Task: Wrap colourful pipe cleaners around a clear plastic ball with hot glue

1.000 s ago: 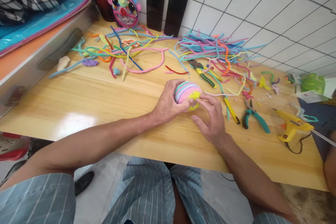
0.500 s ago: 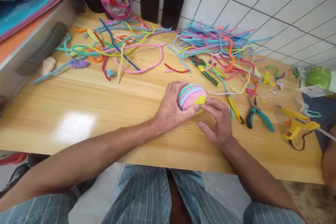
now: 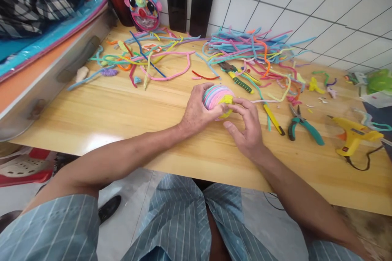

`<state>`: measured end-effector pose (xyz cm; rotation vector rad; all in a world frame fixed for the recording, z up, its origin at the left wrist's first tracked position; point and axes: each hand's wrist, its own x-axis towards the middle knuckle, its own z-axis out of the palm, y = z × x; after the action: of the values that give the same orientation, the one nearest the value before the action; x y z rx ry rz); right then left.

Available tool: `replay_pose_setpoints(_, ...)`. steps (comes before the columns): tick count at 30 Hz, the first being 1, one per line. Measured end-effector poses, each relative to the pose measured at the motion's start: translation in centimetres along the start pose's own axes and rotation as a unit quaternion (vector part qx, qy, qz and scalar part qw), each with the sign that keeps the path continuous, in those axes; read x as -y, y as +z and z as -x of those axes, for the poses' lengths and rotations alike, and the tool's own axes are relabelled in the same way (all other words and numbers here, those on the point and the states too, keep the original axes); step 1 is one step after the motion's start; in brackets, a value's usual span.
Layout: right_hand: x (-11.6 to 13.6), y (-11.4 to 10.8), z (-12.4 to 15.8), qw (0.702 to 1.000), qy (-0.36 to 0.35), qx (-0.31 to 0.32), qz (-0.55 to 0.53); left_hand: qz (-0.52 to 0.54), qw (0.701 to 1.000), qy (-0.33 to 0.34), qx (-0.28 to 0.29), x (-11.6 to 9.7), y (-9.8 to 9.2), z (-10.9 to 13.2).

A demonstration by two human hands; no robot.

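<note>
A round ball of pipe cleaners (image 3: 217, 94), striped teal, blue, purple and pink with a yellow patch on its right side, is held just above or on the wooden table. My left hand (image 3: 196, 110) wraps round its left side, the thumb lying across the front near the yellow part. Against the yellow patch rest the fingertips of my right hand (image 3: 247, 126), its fingers bent and its thumb held apart below. The underside of the ball is hidden by my hands.
Loose pipe cleaners (image 3: 165, 65) and a thick bundle (image 3: 245, 47) lie at the back. To the right are yellow-green pliers (image 3: 239, 81), a yellow cutter (image 3: 273, 119), teal pliers (image 3: 301, 124) and a glue gun (image 3: 352, 132). Two phones (image 3: 202, 8) lean on the wall beside a pink animal-face craft (image 3: 143, 12).
The camera view has shifted, so the table appears tilted and the left side shows more. Both hands keep the same hold on the ball, with barely any finger movement.
</note>
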<state>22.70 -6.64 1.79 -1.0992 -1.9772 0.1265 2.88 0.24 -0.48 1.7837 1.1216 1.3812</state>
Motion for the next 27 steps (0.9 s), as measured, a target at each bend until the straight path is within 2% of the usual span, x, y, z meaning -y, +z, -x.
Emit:
replay_pose_setpoints(4, -0.1, 0.4, -0.6, 0.999, 0.016, -0.025, -0.012, -0.013, 1.000, -0.003, -0.010, 0.1, 0.2, -0.1)
replay_pose_setpoints(10, -0.5, 0.8, -1.6, 0.996, -0.004, -0.085, 0.014, -0.031, 0.999, 0.019, 0.013, 0.2, -0.2, 0.0)
replay_pose_setpoints(17, -0.4, 0.4, -1.7, 0.994, -0.011, -0.079, 0.071, -0.043, 0.998, 0.041, 0.034, 0.2, -0.4, 0.2)
replay_pose_setpoints(27, -0.5, 0.3, -1.8, 0.992, -0.028, -0.056, 0.113, -0.050, 0.996, 0.071, 0.024, 0.5, -0.1, 0.4)
